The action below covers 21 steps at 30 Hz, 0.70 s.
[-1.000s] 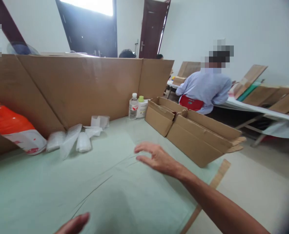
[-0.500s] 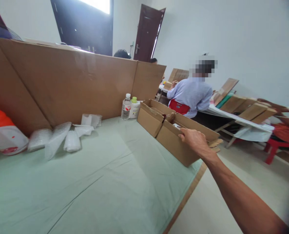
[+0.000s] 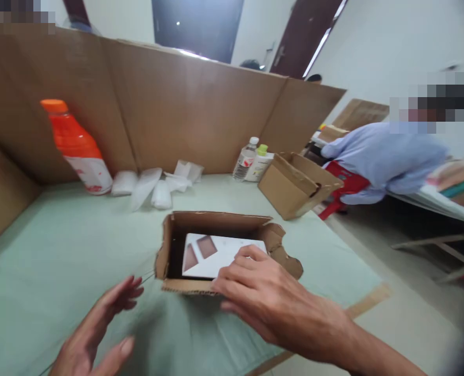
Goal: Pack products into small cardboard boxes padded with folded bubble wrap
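An open-topped cardboard box (image 3: 216, 216) sits on the table in front of me, and a white box with brown squares (image 3: 203, 258) lies inside it. My right hand (image 3: 267, 292) is curled over the near right wall of the cardboard box, gripping it. Its fingers cover part of the white box, and its fingertips are partly hidden. To the left of the cardboard box, my left hand (image 3: 102, 329) is held open, thumb apart from the fingers, with nothing in it.
A second cardboard box (image 3: 282, 188) stands at the table's right edge, beside a water bottle (image 3: 245, 162) and a white bottle with a green cap (image 3: 260, 166). An orange-and-white bottle (image 3: 79, 151) and bubble-wrap pieces (image 3: 161, 194) line the cardboard partition (image 3: 200, 109). A person in light blue (image 3: 392, 156) sits at right.
The nearer cardboard box has come from the right table edge to the front middle, with my right hand on it. My left hand has entered view. The camera has turned right-to-left.
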Tool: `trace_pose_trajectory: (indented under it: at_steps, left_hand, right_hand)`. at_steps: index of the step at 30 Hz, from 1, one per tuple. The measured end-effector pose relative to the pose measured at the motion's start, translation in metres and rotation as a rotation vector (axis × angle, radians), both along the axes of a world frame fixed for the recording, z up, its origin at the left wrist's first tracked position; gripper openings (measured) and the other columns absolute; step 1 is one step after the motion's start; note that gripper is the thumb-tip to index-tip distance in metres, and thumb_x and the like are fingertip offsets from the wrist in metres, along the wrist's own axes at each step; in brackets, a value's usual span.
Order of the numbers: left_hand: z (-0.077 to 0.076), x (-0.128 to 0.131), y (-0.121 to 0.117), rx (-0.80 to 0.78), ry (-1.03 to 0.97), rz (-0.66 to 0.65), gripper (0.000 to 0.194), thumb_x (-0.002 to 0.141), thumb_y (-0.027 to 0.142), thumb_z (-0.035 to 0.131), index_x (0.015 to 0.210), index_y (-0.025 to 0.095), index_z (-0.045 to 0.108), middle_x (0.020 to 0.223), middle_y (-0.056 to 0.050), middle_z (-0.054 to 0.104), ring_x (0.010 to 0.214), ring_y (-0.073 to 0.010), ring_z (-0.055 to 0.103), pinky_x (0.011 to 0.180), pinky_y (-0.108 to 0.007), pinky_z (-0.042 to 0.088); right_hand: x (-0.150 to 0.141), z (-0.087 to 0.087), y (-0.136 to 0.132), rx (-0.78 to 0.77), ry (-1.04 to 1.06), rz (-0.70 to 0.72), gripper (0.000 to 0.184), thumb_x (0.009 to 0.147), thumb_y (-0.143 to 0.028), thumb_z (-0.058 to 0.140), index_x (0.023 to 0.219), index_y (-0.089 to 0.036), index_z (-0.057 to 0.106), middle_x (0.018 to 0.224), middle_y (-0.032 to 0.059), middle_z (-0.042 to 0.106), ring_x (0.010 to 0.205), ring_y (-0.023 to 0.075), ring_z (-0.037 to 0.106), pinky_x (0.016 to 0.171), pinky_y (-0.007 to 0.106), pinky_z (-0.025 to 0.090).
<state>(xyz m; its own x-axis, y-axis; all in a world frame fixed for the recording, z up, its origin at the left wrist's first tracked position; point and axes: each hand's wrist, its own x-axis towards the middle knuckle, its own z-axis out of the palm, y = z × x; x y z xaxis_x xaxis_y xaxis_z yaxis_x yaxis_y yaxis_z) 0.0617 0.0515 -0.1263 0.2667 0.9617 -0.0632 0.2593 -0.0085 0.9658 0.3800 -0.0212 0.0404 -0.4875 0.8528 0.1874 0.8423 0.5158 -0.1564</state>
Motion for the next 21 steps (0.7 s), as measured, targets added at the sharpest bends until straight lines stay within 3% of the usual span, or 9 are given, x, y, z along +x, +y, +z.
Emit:
trace_pose_trajectory:
  at_steps: [2, 3, 6, 8, 11, 14, 18, 21]
  left_hand:
    - [0.004, -0.004, 0.001, 0.104, 0.165, 0.061, 0.080, 0.066, 0.053, 0.078, 0.139, 0.032, 0.056, 0.137, -0.009, 0.064, 0.118, -0.0383, 0.064, 0.099, -0.054, 0.055]
    - [0.003, -0.007, 0.001, 0.164, 0.225, 0.106, 0.079, 0.068, 0.053, 0.076, 0.140, 0.031, 0.054, 0.139, -0.009, 0.062, 0.120, -0.0376, 0.063, 0.101, -0.053, 0.054]
    - [-0.008, -0.015, -0.002, 0.268, 0.315, 0.162, 0.076, 0.075, 0.053, 0.071, 0.143, 0.029, 0.050, 0.142, -0.010, 0.058, 0.121, -0.0353, 0.062, 0.102, -0.050, 0.053]
    - [-0.018, -0.017, -0.004, 0.252, 0.334, 0.151, 0.076, 0.077, 0.054, 0.069, 0.145, 0.028, 0.048, 0.142, -0.011, 0.057, 0.123, -0.0355, 0.061, 0.102, -0.050, 0.053]
    - [-0.026, -0.013, 0.000, 0.243, 0.317, 0.101, 0.076, 0.077, 0.054, 0.068, 0.145, 0.026, 0.047, 0.143, -0.012, 0.057, 0.130, -0.0368, 0.055, 0.109, -0.053, 0.047]
    - [-0.024, -0.002, 0.011, 0.278, 0.320, 0.029, 0.078, 0.077, 0.051, 0.070, 0.146, 0.025, 0.046, 0.142, -0.012, 0.057, 0.135, -0.0366, 0.052, 0.112, -0.051, 0.044]
    - [-0.010, 0.021, 0.025, 0.273, 0.293, -0.023, 0.067, 0.075, 0.050, 0.071, 0.135, 0.022, 0.057, 0.133, -0.012, 0.063, 0.132, -0.0383, 0.053, 0.109, -0.050, 0.047]
    - [-0.005, 0.034, 0.027, 0.201, 0.190, 0.008, 0.057, 0.069, 0.049, 0.074, 0.119, 0.022, 0.067, 0.122, -0.011, 0.068, 0.128, -0.0399, 0.056, 0.106, -0.051, 0.049]
  right_hand:
    - [-0.004, 0.004, 0.005, 0.053, 0.195, 0.080, 0.017, 0.098, -0.027, 0.057, 0.112, -0.024, 0.067, 0.098, 0.0052, 0.075, 0.089, 0.0200, 0.068, 0.089, 0.039, 0.049]
    - [0.001, 0.002, 0.007, 0.118, 0.302, 0.028, 0.020, 0.097, -0.028, 0.059, 0.116, -0.026, 0.066, 0.103, 0.0049, 0.075, 0.094, 0.0208, 0.069, 0.091, 0.039, 0.050]
    - [0.029, -0.023, 0.010, 0.312, 0.549, -0.330, 0.019, 0.095, -0.024, 0.062, 0.111, -0.031, 0.070, 0.103, 0.0023, 0.075, 0.097, 0.0216, 0.071, 0.089, 0.039, 0.055]
    - [0.048, -0.045, 0.009, 0.332, 0.600, -0.562, 0.015, 0.094, -0.027, 0.064, 0.105, -0.030, 0.073, 0.100, 0.0021, 0.076, 0.094, 0.0220, 0.072, 0.087, 0.038, 0.057]
    - [0.060, -0.057, 0.008, 0.333, 0.591, -0.704, 0.013, 0.093, -0.032, 0.064, 0.101, -0.029, 0.074, 0.100, 0.0023, 0.077, 0.096, 0.0228, 0.072, 0.090, 0.039, 0.056]
    - [0.051, -0.034, 0.015, 0.332, 0.505, -0.610, 0.015, 0.095, -0.033, 0.062, 0.105, -0.031, 0.073, 0.101, 0.0015, 0.077, 0.093, 0.0218, 0.072, 0.086, 0.036, 0.056]
    - [0.024, 0.005, 0.043, 0.074, 0.117, -0.307, 0.030, 0.102, -0.042, 0.048, 0.094, -0.027, 0.072, 0.080, 0.0041, 0.074, 0.069, 0.0199, 0.067, 0.065, 0.033, 0.050]
    - [0.008, 0.010, 0.063, -0.083, -0.212, -0.223, 0.045, 0.101, -0.051, 0.043, 0.076, -0.023, 0.066, 0.066, 0.0062, 0.065, 0.055, 0.0198, 0.057, 0.056, 0.035, 0.041]
